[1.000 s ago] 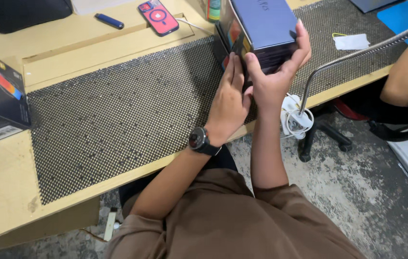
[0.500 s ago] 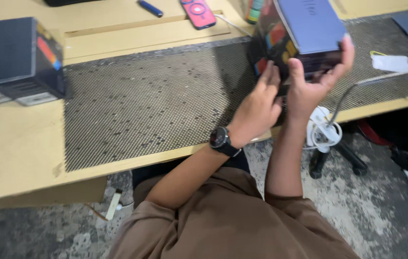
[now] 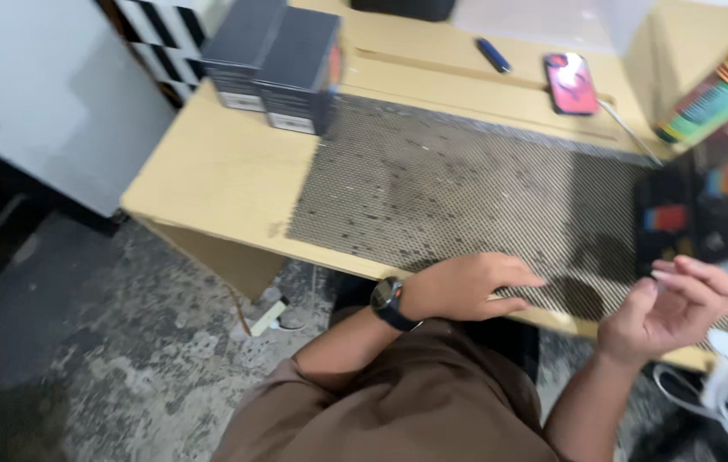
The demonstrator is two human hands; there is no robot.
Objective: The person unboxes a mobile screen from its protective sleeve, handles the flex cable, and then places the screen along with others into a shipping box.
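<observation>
Left hand flat, fingers spread, at mat near edge; right hand loosely curled, empty

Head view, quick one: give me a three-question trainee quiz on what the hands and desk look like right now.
1. True or false: the left hand rests flat on the perforated mat.
2. What lies nearest the phone? A) blue pen B) wristwatch C) two dark boxes
3. The right hand is ____ the desk edge, open and holding nothing.

Key: 1 true; 2 A; 3 above.
</observation>
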